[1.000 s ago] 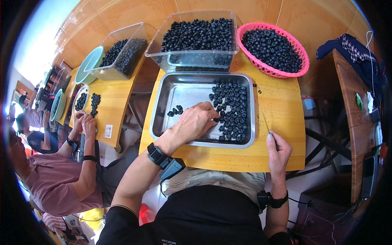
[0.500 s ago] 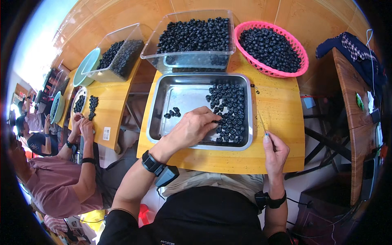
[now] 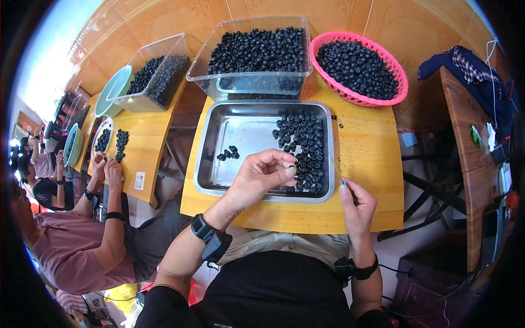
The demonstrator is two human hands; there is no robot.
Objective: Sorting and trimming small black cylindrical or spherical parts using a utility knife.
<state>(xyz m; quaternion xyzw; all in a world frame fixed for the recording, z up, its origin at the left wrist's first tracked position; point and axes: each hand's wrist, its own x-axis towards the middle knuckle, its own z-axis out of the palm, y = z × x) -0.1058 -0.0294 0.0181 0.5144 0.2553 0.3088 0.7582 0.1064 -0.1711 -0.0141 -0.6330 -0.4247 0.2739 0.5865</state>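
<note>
A shallow steel tray (image 3: 247, 131) lies before me on the yellow wooden table. Dark round beads (image 3: 309, 136), rather like blueberries, crowd its right side. A smaller cluster of beads (image 3: 228, 153) sits apart on the left. Over the tray's lower middle, my left hand (image 3: 256, 176) is closed, thumb and forefinger pinching what looks like one dark bead, mostly hidden. Right of the tray, at its corner, my right hand (image 3: 358, 209) pinches a thin needle-like tool (image 3: 336, 167). Its slender shaft points up and left, and a bit of blue shows at the fingertips.
Behind the tray stands a clear plastic bin (image 3: 249, 76) heaped with beads. A pink basket (image 3: 403, 82) of beads is beside it. At a table (image 3: 145, 147) to the left, a co-worker (image 3: 82, 240) handles beads near another clear bin (image 3: 131, 101). A brown cabinet (image 3: 456, 126) stands at right.
My left hand has lifted from the beads and turned, thumb and forefinger pinched upward. My right hand has shifted slightly left with the needle-like tool.
</note>
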